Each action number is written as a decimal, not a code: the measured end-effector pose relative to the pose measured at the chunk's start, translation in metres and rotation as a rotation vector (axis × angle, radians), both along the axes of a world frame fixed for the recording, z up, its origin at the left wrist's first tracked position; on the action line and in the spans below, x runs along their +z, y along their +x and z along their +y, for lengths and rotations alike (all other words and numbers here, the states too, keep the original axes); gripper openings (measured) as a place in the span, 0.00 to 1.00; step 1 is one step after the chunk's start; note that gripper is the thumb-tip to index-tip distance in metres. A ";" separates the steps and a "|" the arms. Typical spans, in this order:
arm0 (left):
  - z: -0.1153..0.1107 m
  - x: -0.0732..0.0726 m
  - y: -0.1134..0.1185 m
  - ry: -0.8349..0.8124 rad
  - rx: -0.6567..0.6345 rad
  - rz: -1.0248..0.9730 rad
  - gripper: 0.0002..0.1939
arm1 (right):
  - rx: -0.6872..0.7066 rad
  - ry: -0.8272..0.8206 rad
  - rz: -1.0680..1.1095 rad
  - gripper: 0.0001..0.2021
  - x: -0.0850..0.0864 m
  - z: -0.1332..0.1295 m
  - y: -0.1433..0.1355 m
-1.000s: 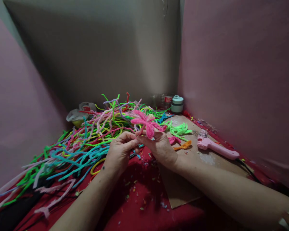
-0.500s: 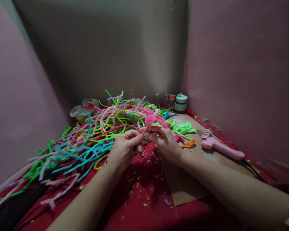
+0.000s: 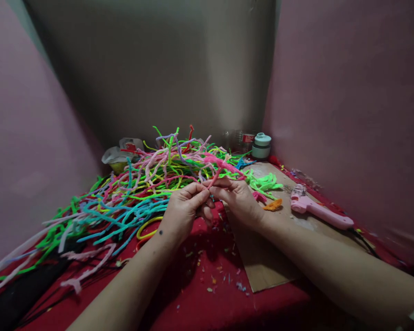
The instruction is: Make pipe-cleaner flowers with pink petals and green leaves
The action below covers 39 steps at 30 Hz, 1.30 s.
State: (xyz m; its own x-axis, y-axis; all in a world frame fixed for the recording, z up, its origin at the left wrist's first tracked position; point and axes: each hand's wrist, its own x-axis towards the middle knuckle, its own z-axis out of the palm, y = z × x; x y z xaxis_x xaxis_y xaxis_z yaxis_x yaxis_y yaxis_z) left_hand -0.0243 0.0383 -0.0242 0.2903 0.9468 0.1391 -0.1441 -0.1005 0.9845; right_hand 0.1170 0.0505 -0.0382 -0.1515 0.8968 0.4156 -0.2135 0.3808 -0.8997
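Note:
Between my two hands is a pink pipe-cleaner piece (image 3: 216, 175), its stem slanting up to fuzzy pink loops that look like a flower. My left hand (image 3: 188, 204) pinches the lower end of the stem between thumb and forefinger, the other fingers curled below. Close against it, my right hand (image 3: 236, 200) grips the same piece with its fingertips. The fingers hide the exact spot where they meet on the stem. Just behind the hands spreads a large heap of coloured pipe cleaners (image 3: 124, 209).
A pink glue gun (image 3: 320, 212) lies on a cardboard sheet (image 3: 269, 271) at right, near green pipe-cleaner pieces (image 3: 264, 181) and an orange one (image 3: 273, 205). A pale green jar (image 3: 261, 146) stands at the back. Small scraps litter the red cloth (image 3: 200, 294).
The pink piece has turned in my fingers, so its loops now look flatter and more of the stem shows. Both hands stay together; the whole view has shifted slightly.

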 end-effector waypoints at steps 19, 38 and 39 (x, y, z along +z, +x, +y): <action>0.008 0.002 -0.014 -0.113 -0.185 0.048 0.09 | 0.247 -0.073 0.105 0.10 -0.007 0.011 -0.001; 0.002 -0.006 -0.004 0.362 0.279 0.472 0.08 | 0.148 -0.076 0.073 0.10 -0.013 0.009 -0.005; 0.001 -0.003 -0.003 0.267 0.242 0.402 0.09 | 0.163 -0.080 0.086 0.10 -0.012 0.009 -0.004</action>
State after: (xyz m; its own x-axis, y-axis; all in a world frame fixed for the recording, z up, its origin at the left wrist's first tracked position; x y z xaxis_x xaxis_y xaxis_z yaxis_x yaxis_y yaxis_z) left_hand -0.0274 0.0396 -0.0273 0.1480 0.9401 0.3073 0.2977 -0.3386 0.8926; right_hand 0.1128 0.0591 -0.0501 -0.2639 0.8940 0.3620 -0.3438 0.2635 -0.9013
